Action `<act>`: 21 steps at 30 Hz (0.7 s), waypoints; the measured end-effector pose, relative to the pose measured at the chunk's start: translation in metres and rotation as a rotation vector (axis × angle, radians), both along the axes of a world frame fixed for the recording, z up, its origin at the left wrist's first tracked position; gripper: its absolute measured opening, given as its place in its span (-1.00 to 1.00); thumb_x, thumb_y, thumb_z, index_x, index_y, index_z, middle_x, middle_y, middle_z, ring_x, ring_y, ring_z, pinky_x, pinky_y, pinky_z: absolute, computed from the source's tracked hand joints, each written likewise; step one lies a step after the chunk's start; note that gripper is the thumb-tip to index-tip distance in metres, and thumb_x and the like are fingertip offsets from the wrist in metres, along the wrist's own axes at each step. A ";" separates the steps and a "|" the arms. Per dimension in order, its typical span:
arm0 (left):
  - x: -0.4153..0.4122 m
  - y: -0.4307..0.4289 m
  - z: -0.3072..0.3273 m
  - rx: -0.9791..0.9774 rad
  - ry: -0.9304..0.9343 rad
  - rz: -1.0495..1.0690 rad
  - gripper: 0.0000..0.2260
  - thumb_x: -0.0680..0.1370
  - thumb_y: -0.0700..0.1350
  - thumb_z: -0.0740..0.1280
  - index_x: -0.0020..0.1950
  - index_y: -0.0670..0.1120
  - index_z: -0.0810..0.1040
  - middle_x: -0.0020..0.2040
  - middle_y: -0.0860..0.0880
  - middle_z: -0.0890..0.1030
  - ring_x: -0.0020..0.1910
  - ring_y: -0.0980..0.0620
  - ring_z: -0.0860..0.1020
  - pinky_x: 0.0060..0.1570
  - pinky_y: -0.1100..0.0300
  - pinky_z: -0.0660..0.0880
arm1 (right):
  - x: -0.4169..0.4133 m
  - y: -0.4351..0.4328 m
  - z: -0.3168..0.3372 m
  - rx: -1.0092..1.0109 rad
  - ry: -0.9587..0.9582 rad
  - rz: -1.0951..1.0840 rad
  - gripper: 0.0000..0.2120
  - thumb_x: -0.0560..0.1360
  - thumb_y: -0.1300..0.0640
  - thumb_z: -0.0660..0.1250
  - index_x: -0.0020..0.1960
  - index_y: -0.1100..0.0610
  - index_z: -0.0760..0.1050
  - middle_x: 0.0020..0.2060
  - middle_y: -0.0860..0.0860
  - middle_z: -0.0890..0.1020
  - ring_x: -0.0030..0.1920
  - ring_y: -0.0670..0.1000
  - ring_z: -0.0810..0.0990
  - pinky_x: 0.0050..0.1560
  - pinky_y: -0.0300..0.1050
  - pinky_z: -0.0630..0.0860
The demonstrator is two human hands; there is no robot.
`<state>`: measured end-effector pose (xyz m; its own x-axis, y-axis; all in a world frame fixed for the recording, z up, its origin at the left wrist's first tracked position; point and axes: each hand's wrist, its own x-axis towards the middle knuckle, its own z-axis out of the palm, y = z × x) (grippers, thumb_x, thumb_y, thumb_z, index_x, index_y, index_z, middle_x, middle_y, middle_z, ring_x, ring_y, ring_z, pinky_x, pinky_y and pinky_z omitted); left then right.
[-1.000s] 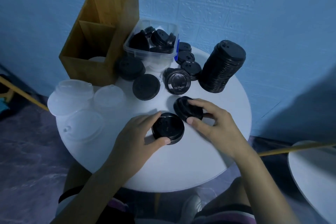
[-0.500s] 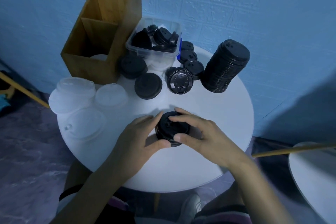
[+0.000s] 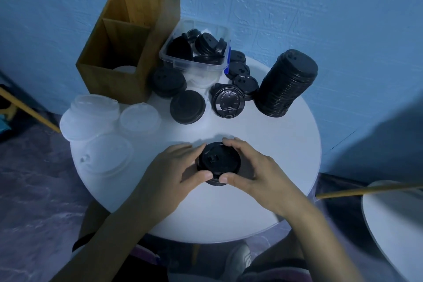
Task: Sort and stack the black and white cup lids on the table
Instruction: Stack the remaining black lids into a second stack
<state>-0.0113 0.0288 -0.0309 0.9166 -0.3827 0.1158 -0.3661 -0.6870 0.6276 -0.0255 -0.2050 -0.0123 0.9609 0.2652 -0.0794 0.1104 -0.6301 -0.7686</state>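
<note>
Head view: left hand [image 3: 174,176] and right hand [image 3: 254,171] both clasp a black lid [image 3: 219,160] near the centre of the table [image 3: 281,167]. Thumbs sit at its 6 o'clock edge, fingers curl over 12. A second rim peeks out beneath; the rest is hidden, count unclear. Tall black lid stack [image 3: 286,84] at 2 o'clock. Clear tub [image 3: 176,62] of loose black lids at 12, contents partly hidden. White lids [image 3: 91,117] at 9, edges faint. Wooden box [image 3: 148,52] at 11, inside mostly dark.

Bare tabletop [image 3: 274,142] right — lid stack [image 3: 286,84] behind
</note>
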 end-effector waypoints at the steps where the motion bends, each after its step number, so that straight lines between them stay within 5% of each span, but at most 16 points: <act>1: 0.000 0.001 -0.001 0.015 -0.002 0.004 -0.36 0.49 0.34 0.13 0.49 0.06 0.47 0.24 0.11 0.60 0.29 0.14 0.43 0.12 0.53 0.23 | 0.000 0.000 -0.001 -0.013 -0.003 0.002 -0.36 0.44 -0.24 0.47 0.45 -0.30 0.32 0.36 -0.30 0.50 0.39 -0.20 0.46 0.42 -0.02 0.42; 6: 0.000 0.002 -0.003 0.023 0.007 0.013 -0.38 0.50 0.34 0.12 0.46 0.08 0.48 0.25 0.12 0.59 0.31 0.14 0.41 0.12 0.24 0.31 | 0.000 0.000 -0.003 -0.025 0.010 -0.005 -0.42 0.49 -0.13 0.50 0.40 -0.35 0.31 0.25 -0.26 0.57 0.28 -0.18 0.53 0.34 -0.04 0.47; 12: -0.003 -0.001 -0.003 -0.005 -0.022 0.043 -0.41 0.49 0.32 0.15 0.47 0.12 0.48 0.27 0.17 0.58 0.33 0.16 0.41 0.16 0.43 0.23 | -0.002 0.003 -0.003 -0.025 -0.030 0.045 -0.48 0.54 -0.15 0.42 0.39 -0.38 0.25 0.23 -0.50 0.46 0.33 -0.20 0.43 0.46 0.03 0.34; 15: -0.006 -0.003 0.000 -0.016 -0.033 0.046 -0.29 0.43 0.38 0.18 0.54 0.12 0.40 0.30 0.29 0.45 0.29 0.37 0.28 0.19 0.55 0.13 | -0.004 0.004 -0.007 -0.030 -0.040 0.053 -0.42 0.56 -0.15 0.40 0.49 -0.27 0.23 0.25 -0.63 0.35 0.39 -0.32 0.35 0.56 0.05 0.21; 18: -0.007 -0.003 0.000 -0.035 -0.026 0.055 -0.25 0.41 0.39 0.19 0.57 0.15 0.33 0.26 0.33 0.36 0.25 0.46 0.17 0.20 0.54 0.11 | -0.002 0.000 -0.006 0.014 -0.009 0.039 -0.37 0.49 -0.26 0.39 0.49 -0.36 0.21 0.37 -0.42 0.41 0.46 -0.20 0.36 0.52 0.03 0.29; 21: -0.008 -0.001 0.001 -0.069 -0.027 0.056 -0.29 0.46 0.33 0.28 0.58 0.16 0.31 0.30 0.37 0.40 0.25 0.53 0.18 0.21 0.60 0.11 | 0.001 -0.006 -0.002 0.073 0.062 0.019 -0.33 0.51 -0.13 0.47 0.51 -0.39 0.23 0.48 -0.33 0.38 0.51 -0.26 0.29 0.55 -0.02 0.27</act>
<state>-0.0194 0.0277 -0.0297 0.9326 -0.3210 0.1650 -0.3457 -0.6627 0.6643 -0.0245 -0.2112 -0.0144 0.9494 0.2909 -0.1187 0.0726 -0.5707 -0.8179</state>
